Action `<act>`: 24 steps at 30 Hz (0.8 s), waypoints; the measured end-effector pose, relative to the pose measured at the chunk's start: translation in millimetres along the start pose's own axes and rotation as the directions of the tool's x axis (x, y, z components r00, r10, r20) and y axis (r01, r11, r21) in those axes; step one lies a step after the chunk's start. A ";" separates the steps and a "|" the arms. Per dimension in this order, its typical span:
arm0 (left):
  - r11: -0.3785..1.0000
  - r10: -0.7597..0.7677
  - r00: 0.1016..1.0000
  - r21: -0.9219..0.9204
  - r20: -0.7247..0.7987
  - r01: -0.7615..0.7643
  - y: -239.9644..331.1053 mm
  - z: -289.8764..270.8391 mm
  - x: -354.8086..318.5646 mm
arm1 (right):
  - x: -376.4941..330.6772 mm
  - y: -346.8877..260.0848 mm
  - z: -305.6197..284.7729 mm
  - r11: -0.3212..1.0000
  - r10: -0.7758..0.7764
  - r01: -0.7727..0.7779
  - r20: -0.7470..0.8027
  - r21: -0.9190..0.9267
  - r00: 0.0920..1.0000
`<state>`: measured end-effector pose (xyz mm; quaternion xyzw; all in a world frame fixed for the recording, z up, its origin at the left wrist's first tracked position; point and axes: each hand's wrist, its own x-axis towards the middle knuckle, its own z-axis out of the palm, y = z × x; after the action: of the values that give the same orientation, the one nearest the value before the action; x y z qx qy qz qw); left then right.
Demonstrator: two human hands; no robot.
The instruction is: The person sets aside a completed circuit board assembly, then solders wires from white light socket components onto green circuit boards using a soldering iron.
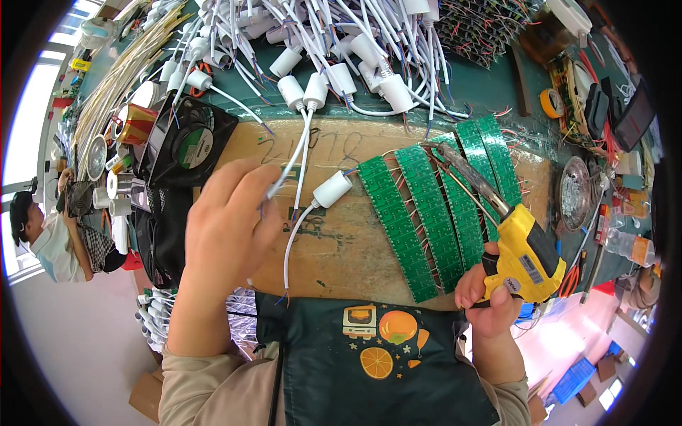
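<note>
My right hand (490, 298) grips a yellow and black soldering gun (529, 255). The gun's long metal nose reaches over the green circuit board strips (412, 245), its tip by their far ends. My left hand (238, 220) is closed, thumb and fingers pinching a white cable (288, 170) that runs up to a white cylindrical plug-like cap (316, 91). Just right of that hand, a single white cap (332, 190) with a cable tail lies on the wooden board, its thin wires reaching the corner of the nearest strip.
A heap of white capped cables (348, 42) covers the far table. At left stands a black fan (188, 142) beside a red can (135, 124). On the right are a metal dish (574, 192), yellow tape (550, 103) and a bottle (629, 245). Another person (57, 234) sits far left.
</note>
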<state>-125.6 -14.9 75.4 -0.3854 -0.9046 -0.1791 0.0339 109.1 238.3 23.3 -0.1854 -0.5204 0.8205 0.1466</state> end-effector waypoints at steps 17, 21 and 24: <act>0.979 -0.202 0.969 -0.002 0.142 0.204 -1.9 -37.7 -12.4 | -0.3 0.5 0.6 0.999 0.037 -0.036 -0.039 0.013 0.999; 0.932 -0.127 0.992 -0.342 0.008 0.122 8.1 -31.8 -13.9 | 3.0 1.2 5.9 0.999 0.051 -0.051 -0.025 -0.002 0.998; 0.912 0.062 0.998 -0.406 0.008 -0.053 22.3 -0.6 -10.8 | 4.1 0.6 9.3 0.998 0.060 -0.060 -0.012 -0.002 0.998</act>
<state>-102.3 -8.3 80.5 -0.4122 -0.8363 -0.3579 -0.0507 101.2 232.4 25.8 -0.2060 -0.5146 0.8230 0.1245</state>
